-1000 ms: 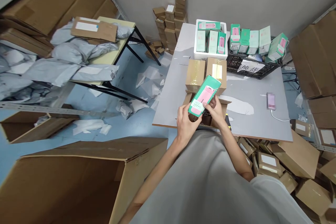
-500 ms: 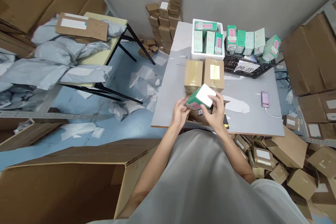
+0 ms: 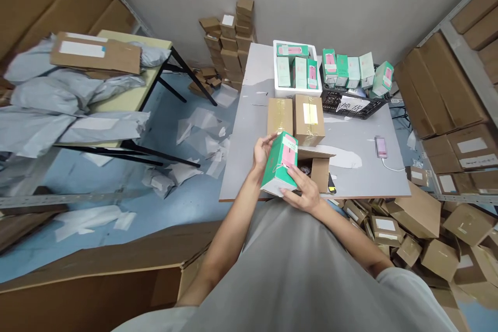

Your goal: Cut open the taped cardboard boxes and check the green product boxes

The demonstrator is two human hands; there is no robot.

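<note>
A green and white product box [image 3: 280, 163] with a pink picture on its front is held tilted above the near edge of the grey table [image 3: 249, 114]. My left hand [image 3: 263, 154] grips its upper left side. Along its lower right side lie the fingers of my right hand [image 3: 303, 191], also closed on it. Partly hidden behind the box and my right hand is an open cardboard carton [image 3: 320, 174] with its flaps up; what lies inside is hard to make out. Two taped cardboard boxes [image 3: 309, 127] stand just beyond.
A white foam box [image 3: 298, 92] and a black crate [image 3: 352, 104] hold several green boxes. A phone [image 3: 381, 147] lies at the right with a cable. Grey parcels [image 3: 70, 91] cover the left table; cartons [image 3: 412, 225] pile at right. A large open carton [image 3: 116, 264] stands at lower left.
The green product box has been turned so its pink-pictured face shows instead of its white end. It has come slightly nearer to me, and my right hand has shifted down to its lower side.
</note>
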